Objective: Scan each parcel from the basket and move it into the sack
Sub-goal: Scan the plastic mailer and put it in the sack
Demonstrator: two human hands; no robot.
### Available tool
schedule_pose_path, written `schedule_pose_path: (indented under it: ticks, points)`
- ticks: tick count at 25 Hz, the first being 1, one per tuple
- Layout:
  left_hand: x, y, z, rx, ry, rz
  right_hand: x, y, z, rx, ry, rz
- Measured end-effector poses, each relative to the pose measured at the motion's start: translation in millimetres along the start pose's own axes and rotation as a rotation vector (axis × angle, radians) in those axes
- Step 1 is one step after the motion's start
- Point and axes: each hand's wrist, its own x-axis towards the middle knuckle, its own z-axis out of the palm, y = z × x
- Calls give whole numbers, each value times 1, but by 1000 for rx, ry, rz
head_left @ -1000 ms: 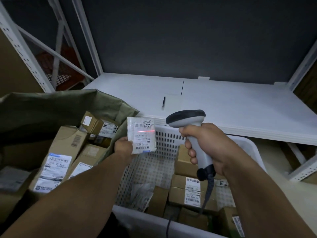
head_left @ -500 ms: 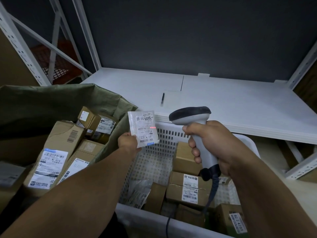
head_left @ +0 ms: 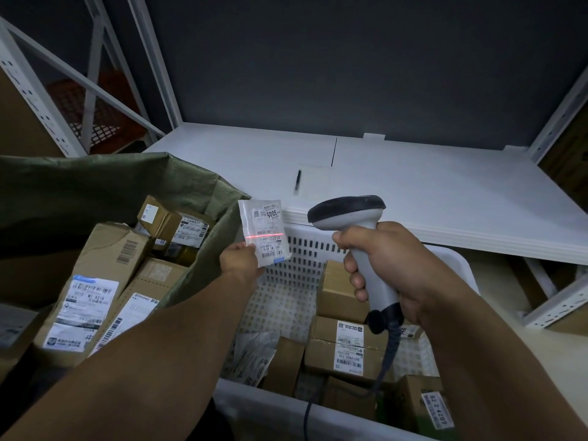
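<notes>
Obstructions first. Cannot see the fingers of the left hand (head_left: 238,264) behind the parcel (head_left: 264,232); only thumb and knuckles on show. Cannot read the parcel label's small print, only large digits, upside down. Found the basket (head_left: 445,259) partly covered by both forearms, its near rim cut by the lower edge of view. Found the sack (head_left: 95,186) cut off at the left edge, its far wall in deep shade. Noted dim light throughout; labels on the boxes in sack (head_left: 105,265) legible only as barcodes and blurred text. Cannot tell whether a finger sits on the scanner's trigger.

Hands next. Left hand: pinching the parcel, a flat white pouch, at its lower left corner. Held upright over the basket's far left corner, just beside the sack's edge. Red scan line (head_left: 264,236) across the middle of the label. Right hand (head_left: 388,268): wrapped tight round the grip of the scanner (head_left: 350,211), fingers curled at the front, dark head pointed toward the parcel, near it but apart. Cable (head_left: 386,354) trailing from the grip's base down over the basket.

Inside the basket: cardboard boxes (head_left: 346,345) stacked along the right side, a clear plastic pouch (head_left: 254,354) at the near left. On the white shelf (head_left: 445,192) beyond: a dark pen (head_left: 298,180), well apart from both hands.
</notes>
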Motion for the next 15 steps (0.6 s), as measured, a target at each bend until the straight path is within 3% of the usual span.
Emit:
schedule_pose_path:
  ticks: [15]
  points:
    - [2,8,-7,13,7,56,1,6,-4,-29,-38,53]
